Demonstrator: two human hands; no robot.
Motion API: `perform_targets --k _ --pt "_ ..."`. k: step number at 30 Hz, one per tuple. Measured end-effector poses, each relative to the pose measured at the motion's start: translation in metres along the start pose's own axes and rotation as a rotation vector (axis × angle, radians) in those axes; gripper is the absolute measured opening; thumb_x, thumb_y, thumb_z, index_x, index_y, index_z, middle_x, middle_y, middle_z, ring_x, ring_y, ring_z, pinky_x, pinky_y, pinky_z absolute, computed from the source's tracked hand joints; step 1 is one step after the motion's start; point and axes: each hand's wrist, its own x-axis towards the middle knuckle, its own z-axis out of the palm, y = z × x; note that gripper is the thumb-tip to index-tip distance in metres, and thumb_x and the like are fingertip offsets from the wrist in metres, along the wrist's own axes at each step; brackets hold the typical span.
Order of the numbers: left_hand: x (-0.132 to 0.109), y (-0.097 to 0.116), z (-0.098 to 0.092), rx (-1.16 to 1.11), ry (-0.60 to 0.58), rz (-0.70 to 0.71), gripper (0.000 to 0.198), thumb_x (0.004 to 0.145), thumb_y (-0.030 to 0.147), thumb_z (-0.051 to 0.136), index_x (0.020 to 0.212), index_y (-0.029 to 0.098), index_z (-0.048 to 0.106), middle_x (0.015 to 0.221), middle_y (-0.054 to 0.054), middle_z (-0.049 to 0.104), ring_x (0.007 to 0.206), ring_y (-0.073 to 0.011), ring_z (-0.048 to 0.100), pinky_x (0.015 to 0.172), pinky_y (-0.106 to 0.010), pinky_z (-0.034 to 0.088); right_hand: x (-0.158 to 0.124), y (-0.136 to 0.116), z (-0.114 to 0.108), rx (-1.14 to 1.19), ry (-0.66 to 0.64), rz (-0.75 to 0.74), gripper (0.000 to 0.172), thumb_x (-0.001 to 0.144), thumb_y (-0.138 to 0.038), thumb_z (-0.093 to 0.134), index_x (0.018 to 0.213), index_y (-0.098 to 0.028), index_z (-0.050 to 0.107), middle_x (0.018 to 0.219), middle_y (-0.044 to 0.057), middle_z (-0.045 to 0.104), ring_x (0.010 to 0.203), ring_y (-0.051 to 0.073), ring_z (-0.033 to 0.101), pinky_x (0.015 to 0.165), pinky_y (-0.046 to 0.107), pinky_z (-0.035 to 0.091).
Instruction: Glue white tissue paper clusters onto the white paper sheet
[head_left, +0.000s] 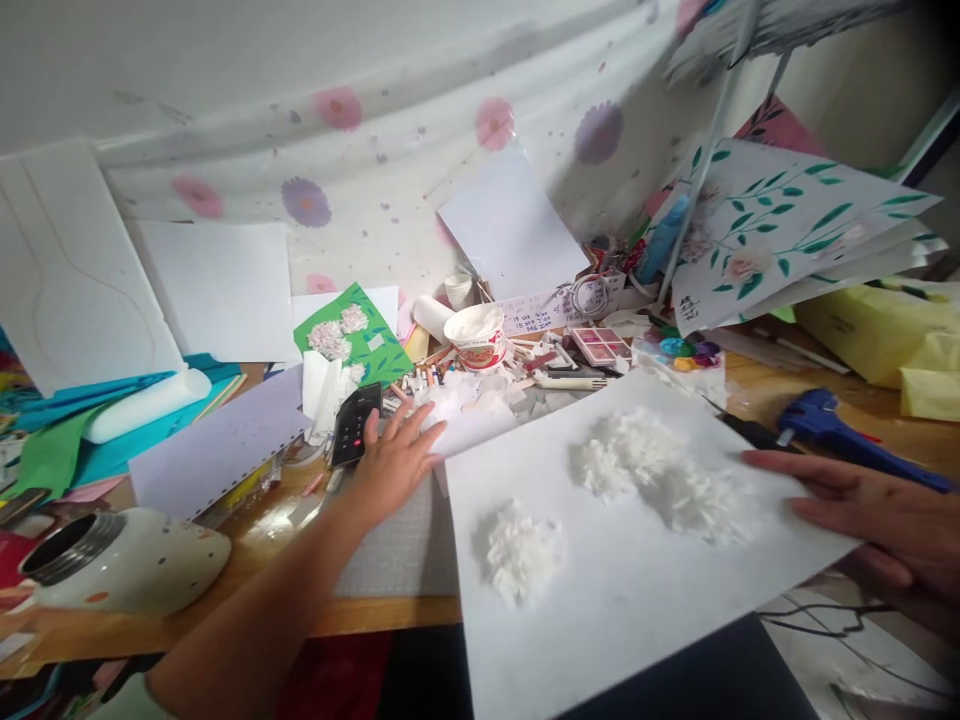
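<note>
My right hand [877,510] grips the right edge of a white paper sheet [600,620], fingers above and the rest of the grip below. Three fluffy white paper flowers [523,550] sit on the sheet, two of them close together at the upper right. The sheet is tilted and juts past the table's front edge. My left hand [397,455] reaches over the table with its fingers spread, holding nothing. Beside it lies a black phone [352,425]; white paper scraps [472,425] are near its fingertips. I cannot tell whether the fingers touch either one.
A blue glue gun [832,425] lies at the right. Behind my hands stand a paper tub [476,335], a pink palette [600,347] and a green card with flowers [360,340]. A spotted jar [135,560] lies on its side at the left. Leaf-painted sheets [795,230] lean at the right.
</note>
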Motion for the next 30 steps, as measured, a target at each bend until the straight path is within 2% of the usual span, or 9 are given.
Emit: perform_targets --k 2,4,8,10,17,20,23,26,30 --pt "0.012 -0.002 -0.009 -0.143 0.169 -0.102 0.029 0.089 0.029 0.042 0.105 0.019 0.064 0.121 -0.013 0.059 0.118 -0.0283 0.048 0.103 -0.053 0.029 -0.001 -0.013 0.007 0.258 -0.143 0.303 0.049 0.070 -0.041 0.062 0.115 -0.020 0.062 0.037 -0.010 0.019 0.031 0.007 0.026 0.039 0.026 0.034" --pt "0.018 0.002 -0.020 -0.375 0.206 -0.209 0.035 0.090 0.035 0.037 0.102 0.015 0.063 0.107 -0.013 0.065 0.104 -0.0240 0.058 0.094 -0.040 0.042 0.003 -0.020 0.012 0.370 -0.261 0.422 0.054 0.068 -0.038 0.064 0.119 -0.020 0.058 0.036 -0.011 0.022 0.033 0.006 0.022 0.039 0.024 0.031" --pt "0.010 0.021 -0.030 -0.698 -0.246 -0.260 0.038 0.087 0.046 0.041 0.108 0.019 0.060 0.096 -0.006 0.070 0.086 -0.0206 0.065 0.076 -0.029 0.050 0.018 -0.026 0.027 0.332 -0.440 0.307 0.046 0.070 -0.033 0.064 0.112 -0.017 0.060 0.038 -0.011 0.026 0.036 0.004 0.014 0.039 0.019 0.012" --pt "0.003 0.027 -0.029 -0.677 -0.353 -0.275 0.035 0.086 0.045 0.042 0.106 0.023 0.061 0.096 -0.004 0.070 0.086 -0.0209 0.066 0.075 -0.028 0.049 0.023 -0.030 0.039 0.332 -0.468 0.250 0.045 0.066 -0.031 0.066 0.108 -0.015 0.061 0.043 -0.011 0.032 0.036 0.002 0.016 0.039 0.018 0.010" --pt "0.000 0.024 -0.023 -0.601 -0.473 -0.379 0.028 0.083 0.041 0.040 0.084 0.021 0.059 0.078 -0.001 0.067 0.076 -0.0209 0.063 0.065 -0.027 0.047 0.023 -0.030 0.072 -0.057 -0.385 0.016 0.043 0.078 -0.034 0.054 0.116 -0.016 0.058 0.064 -0.003 0.052 0.041 0.006 0.039 0.040 0.020 0.030" --pt "0.009 0.013 -0.020 -0.469 -0.475 -0.315 0.027 0.082 0.041 0.038 0.082 0.021 0.057 0.076 0.000 0.065 0.074 -0.0203 0.061 0.065 -0.027 0.044 0.029 -0.022 0.065 -0.305 -0.216 -0.191 0.042 0.084 -0.035 0.045 0.121 -0.016 0.055 0.081 0.003 0.060 0.060 0.012 0.055 0.056 0.025 0.043" --pt "0.019 -0.002 -0.017 -0.332 -0.472 -0.240 0.027 0.081 0.039 0.039 0.082 0.021 0.058 0.077 -0.001 0.065 0.075 -0.0210 0.061 0.068 -0.027 0.041 0.042 -0.020 0.048 -0.492 -0.060 -0.265 0.043 0.085 -0.039 0.045 0.122 -0.018 0.053 0.083 0.004 0.062 0.067 0.014 0.056 0.064 0.027 0.042" --pt "0.027 -0.013 -0.013 -0.246 -0.465 -0.186 0.028 0.082 0.038 0.038 0.082 0.021 0.060 0.081 -0.003 0.065 0.079 -0.0227 0.060 0.071 -0.029 0.040 0.061 -0.022 0.036 -0.617 -0.080 -0.268 0.047 0.084 -0.040 0.046 0.126 -0.019 0.049 0.083 0.004 0.063 0.066 0.016 0.056 0.060 0.026 0.040" --pt "0.033 -0.014 -0.006 -0.152 -0.449 -0.142 0.033 0.084 0.038 0.034 0.083 0.019 0.061 0.090 -0.007 0.064 0.087 -0.0262 0.058 0.078 -0.033 0.039 0.081 -0.019 0.040 -0.618 -0.135 -0.296 0.055 0.082 -0.037 0.050 0.133 -0.017 0.042 0.104 0.009 0.062 0.087 0.020 0.058 0.073 0.028 0.042"
